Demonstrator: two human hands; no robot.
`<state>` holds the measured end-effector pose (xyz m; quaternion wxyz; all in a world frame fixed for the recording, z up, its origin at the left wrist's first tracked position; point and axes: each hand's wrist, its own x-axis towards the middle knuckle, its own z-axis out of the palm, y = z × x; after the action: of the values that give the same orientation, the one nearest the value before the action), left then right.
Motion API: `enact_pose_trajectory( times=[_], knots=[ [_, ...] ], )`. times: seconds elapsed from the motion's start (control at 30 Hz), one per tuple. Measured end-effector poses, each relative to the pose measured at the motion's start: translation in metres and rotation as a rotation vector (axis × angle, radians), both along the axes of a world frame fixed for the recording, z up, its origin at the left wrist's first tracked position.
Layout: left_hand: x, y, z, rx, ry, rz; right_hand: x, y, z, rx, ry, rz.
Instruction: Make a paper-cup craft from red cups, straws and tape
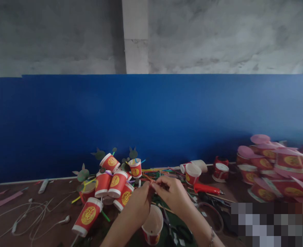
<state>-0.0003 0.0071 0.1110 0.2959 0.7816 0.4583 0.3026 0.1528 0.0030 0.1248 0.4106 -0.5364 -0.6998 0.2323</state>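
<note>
My left hand (140, 201) and my right hand (172, 195) meet fingertip to fingertip above the table, both closed in a pinch. Something thin and orange shows at the fingertips, too small to name. Just below them a red and white paper cup (153, 223) stands with its mouth up. A pair of scissors (169, 223) lies to the right of that cup, under my right forearm. Behind my fingers lie several coloured straws (158, 170).
Left of my hands is a heap of red paper cups (118, 183) with straws and green rabbit-shaped cutouts. White earphones (64, 220) lie far left. To the right are a red-handled tool (206, 188), more cups (192, 173) and a pink-topped cup pile (285, 164). A blue wall (151, 120) rises behind.
</note>
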Motion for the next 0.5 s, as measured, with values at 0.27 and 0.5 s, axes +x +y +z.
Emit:
enact_pose_trajectory(
  times=[0.27,0.5],
  knots=[
    [0.0017,-0.0017,0.0007,0.05,0.099,0.031,-0.0003,0.0007,-0.0009,0.005,-0.051,-0.073],
    [0.0013,-0.0008,-0.0032,0.037,0.019,-0.009,-0.0005,-0.0025,0.0056,-0.009,-0.162,-0.146]
  ],
)
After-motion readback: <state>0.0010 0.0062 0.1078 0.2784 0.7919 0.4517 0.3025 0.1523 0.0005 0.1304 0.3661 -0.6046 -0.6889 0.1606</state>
